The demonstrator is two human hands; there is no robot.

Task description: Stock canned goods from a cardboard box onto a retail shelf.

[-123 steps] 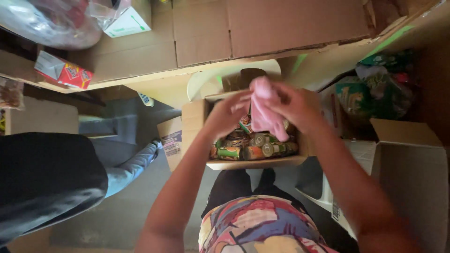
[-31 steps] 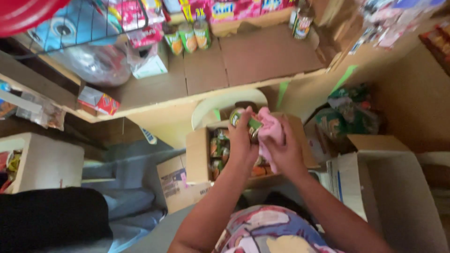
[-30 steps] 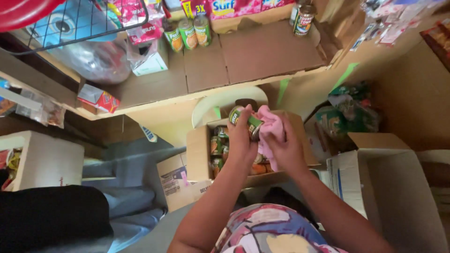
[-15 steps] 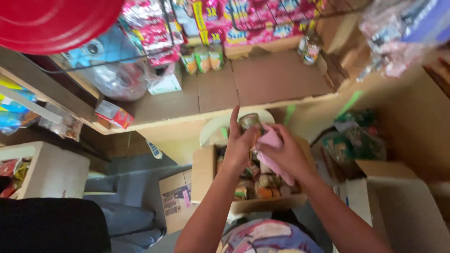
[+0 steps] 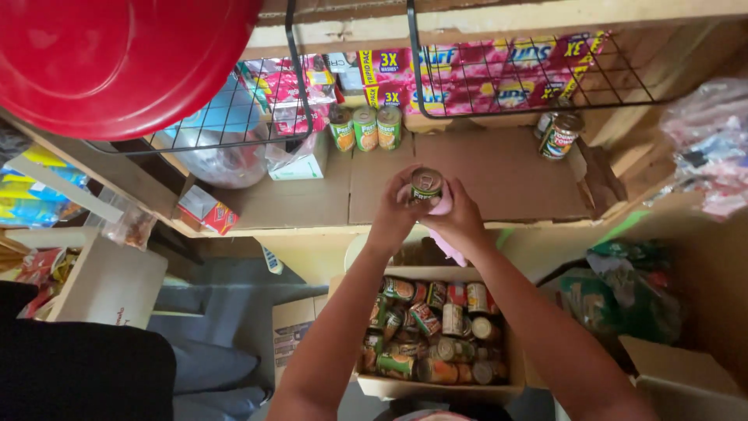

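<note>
A big red bowl [image 5: 125,62] is cut off at the top, above a cardboard-lined shelf [image 5: 483,175] where three cans [image 5: 365,129] stand in a row. Lower down, an open box [image 5: 432,331] full of cans sits partly hidden by both arms. The left hand [image 5: 393,214] and right hand [image 5: 460,218] hold one green can [image 5: 425,187] up over the shelf edge, fingers wrapped around it, with a pink cloth [image 5: 444,234] mostly hidden under the right hand.

Glossy metal can [image 5: 425,187]; pink cloth [image 5: 446,243] — soft.

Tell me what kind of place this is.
Probably a small grocery shop or its stockroom: cans lined up on a cardboard-lined shelf, detergent packs behind, and a box full of cans below the hands.
</note>
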